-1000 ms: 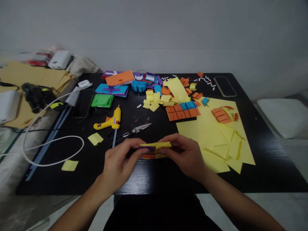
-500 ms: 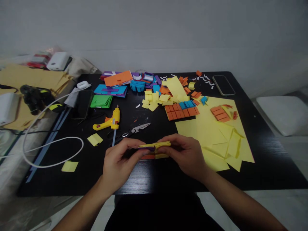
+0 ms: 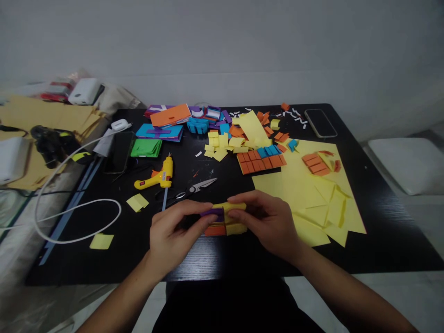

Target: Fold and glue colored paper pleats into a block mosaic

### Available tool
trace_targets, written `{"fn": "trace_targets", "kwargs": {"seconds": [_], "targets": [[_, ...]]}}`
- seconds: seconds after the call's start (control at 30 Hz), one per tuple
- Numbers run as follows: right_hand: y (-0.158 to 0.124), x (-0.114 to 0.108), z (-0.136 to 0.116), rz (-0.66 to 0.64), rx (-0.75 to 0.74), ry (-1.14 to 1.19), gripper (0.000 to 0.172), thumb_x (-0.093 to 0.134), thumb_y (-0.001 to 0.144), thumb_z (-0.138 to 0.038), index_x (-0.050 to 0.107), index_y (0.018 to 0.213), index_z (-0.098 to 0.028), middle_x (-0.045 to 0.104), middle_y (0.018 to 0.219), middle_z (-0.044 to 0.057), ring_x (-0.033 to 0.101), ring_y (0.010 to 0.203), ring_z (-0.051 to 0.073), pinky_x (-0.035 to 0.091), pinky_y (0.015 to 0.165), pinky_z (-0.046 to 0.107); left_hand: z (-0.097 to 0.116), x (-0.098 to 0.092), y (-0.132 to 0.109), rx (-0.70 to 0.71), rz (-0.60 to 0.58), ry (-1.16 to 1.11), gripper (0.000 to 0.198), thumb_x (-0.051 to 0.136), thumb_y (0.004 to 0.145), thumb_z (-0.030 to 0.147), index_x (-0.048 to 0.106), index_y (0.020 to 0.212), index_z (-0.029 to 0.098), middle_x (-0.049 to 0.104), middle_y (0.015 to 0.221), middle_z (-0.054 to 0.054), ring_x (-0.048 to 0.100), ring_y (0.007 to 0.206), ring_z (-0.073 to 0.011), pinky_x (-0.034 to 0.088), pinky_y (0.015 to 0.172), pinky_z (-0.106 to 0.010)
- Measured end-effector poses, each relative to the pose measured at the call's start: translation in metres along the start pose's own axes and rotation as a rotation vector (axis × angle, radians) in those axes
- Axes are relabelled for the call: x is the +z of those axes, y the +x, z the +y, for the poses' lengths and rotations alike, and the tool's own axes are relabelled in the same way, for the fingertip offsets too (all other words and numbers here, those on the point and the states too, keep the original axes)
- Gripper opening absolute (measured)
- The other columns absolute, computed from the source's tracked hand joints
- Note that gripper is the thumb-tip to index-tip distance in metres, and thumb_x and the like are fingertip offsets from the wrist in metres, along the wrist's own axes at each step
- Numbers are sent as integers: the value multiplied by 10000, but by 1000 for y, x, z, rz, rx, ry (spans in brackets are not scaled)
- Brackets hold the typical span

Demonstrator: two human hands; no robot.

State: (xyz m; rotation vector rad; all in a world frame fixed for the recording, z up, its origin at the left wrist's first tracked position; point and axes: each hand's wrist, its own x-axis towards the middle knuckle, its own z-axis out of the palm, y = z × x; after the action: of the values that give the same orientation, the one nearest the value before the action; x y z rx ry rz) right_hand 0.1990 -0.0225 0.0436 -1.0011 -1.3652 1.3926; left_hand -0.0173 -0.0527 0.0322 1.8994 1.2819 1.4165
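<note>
Your fingers (image 3: 194, 210) pinch shut on a folded paper bundle (image 3: 227, 216) (yellow, with purple and orange bits), left hand (image 3: 171, 236) at its left end, right hand (image 3: 268, 224) at its right. You hold it low over the table (image 3: 222, 259) near its front edge, scissors (image 3: 196, 188) just behind it, yellow sheets (image 3: 312, 199) to the right.

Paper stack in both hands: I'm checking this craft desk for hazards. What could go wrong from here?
1. The paper stack is pinched only by the fingers of the left hand and right hand, so its yellow, purple and orange layers could slip out of line.
2. The scissors lie just beyond the hands, and a forward reach might catch them.
3. The glue gun rests beside the scissors. If it is hot, it could burn.
</note>
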Motion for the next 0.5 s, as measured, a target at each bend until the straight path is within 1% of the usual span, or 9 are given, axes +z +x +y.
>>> {"fn": "trace_targets", "kwargs": {"seconds": [0.07, 0.13, 0.27, 0.33, 0.43, 0.5], "targets": [[0, -1, 0, 2, 12, -19, 154, 875, 827, -264, 822, 971, -277, 825, 804, -17, 778, 674, 136, 620, 613, 207, 3, -2, 5, -38, -41, -9, 222, 858, 864, 153, 766, 1056, 215, 811, 913, 9, 775, 789, -118, 632, 715, -183], [1, -2, 0, -11, 27, -24, 151, 879, 822, -274, 824, 962, -271, 823, 796, -11, 781, 676, 144, 625, 615, 217, 5, -3, 10, -53, -78, -4, 216, 858, 866, 165, 762, 1054, 213, 804, 897, 13, 760, 752, -107, 617, 689, -170], [2, -3, 1, -19, 23, -18, 131, 877, 824, -269, 825, 945, -271, 828, 800, -13, 795, 710, 151, 643, 647, 228, 8, -5, 16, 3, -135, 37, 205, 815, 901, 139, 780, 1087, 218, 799, 910, 4, 738, 758, -104, 596, 708, -180], [3, -2, 1, -4, 15, -27, 118, 875, 824, -267, 827, 932, -265, 828, 800, -11, 794, 707, 151, 641, 640, 228, 8, -3, 15, 9, -128, 46, 185, 797, 912, 128, 782, 1071, 220, 787, 887, 10, 725, 759, -101, 578, 704, -180], [2, 0, 3, 16, 23, -38, 120, 875, 827, -269, 825, 935, -258, 827, 798, -8, 792, 700, 150, 639, 631, 226, 8, -1, 16, -67, -115, 49, 140, 801, 907, 162, 771, 1031, 220, 781, 864, 21, 707, 714, -93, 550, 654, -170], [3, 0, 4, 6, 41, -13, 162, 879, 825, -272, 816, 974, -260, 832, 810, -9, 801, 717, 152, 646, 647, 224, 7, -1, 19, -109, -172, 39, 137, 807, 904, 194, 775, 1033, 223, 796, 876, 20, 719, 714, -99, 552, 651, -171]]}}
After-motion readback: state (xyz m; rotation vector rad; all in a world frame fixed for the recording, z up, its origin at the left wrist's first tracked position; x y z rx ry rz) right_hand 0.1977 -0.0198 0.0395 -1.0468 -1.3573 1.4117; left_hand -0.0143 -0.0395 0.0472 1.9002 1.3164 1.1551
